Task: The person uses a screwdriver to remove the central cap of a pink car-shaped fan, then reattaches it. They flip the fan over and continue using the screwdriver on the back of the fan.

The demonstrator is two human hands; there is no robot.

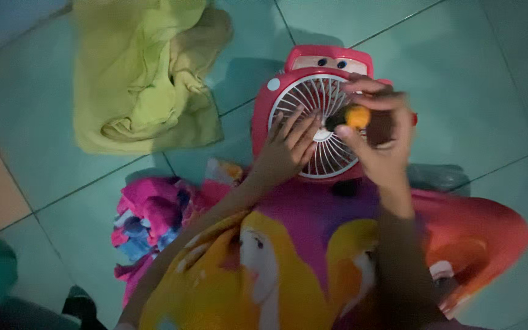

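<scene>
A small red toy-car-shaped fan point(313, 67) with a white round grille point(319, 98) lies on the tiled floor. My left hand point(285, 150) rests flat on the grille's lower left, fingers spread. My right hand point(380, 137) hovers over the grille's right side and grips a tool with an orange handle point(357, 115), its dark tip pointing towards the grille's middle. Both forearms reach out over a bright cartoon-print cloth point(313, 256) on my lap.
A crumpled yellow-green cloth point(142, 79) lies on the floor to the upper left. A pink and blue patterned cloth point(145, 220) sits left of my lap. Pale green floor tiles point(478, 79) surround the fan.
</scene>
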